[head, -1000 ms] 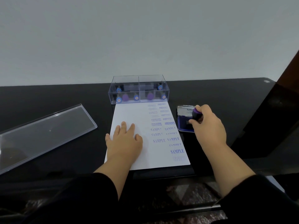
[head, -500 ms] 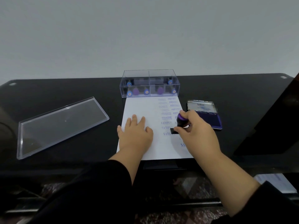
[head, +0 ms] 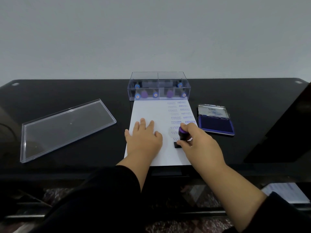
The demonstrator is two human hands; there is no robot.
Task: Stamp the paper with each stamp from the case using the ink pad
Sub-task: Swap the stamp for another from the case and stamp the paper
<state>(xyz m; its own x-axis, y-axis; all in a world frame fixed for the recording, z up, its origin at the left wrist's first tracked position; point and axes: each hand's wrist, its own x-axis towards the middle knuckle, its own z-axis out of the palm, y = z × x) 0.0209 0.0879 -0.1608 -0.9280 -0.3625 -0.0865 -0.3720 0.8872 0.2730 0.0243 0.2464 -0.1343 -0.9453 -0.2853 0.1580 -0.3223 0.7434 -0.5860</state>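
White paper lies on the black table, and we take it as our landmark. On its left half our left hand rests flat, fingers straight and spread, holding nothing. Over its right half our right hand is the working grip: fingers and thumb curled closed round a purple-topped stamp, whose black base touches the sheet among the lower prints. Above that spot we read columns of blue marks, EXPRESS and AMENDED, with part of SAMPLE below them. At the paper's far edge, touching it, stands the clear case, divided into compartments, with more blue and purple stamps inside. Just to the right of the paper sits the ink pad, lid tilted back, blue pad exposed. Well to the left of the paper lies the clear lid, flat on the table
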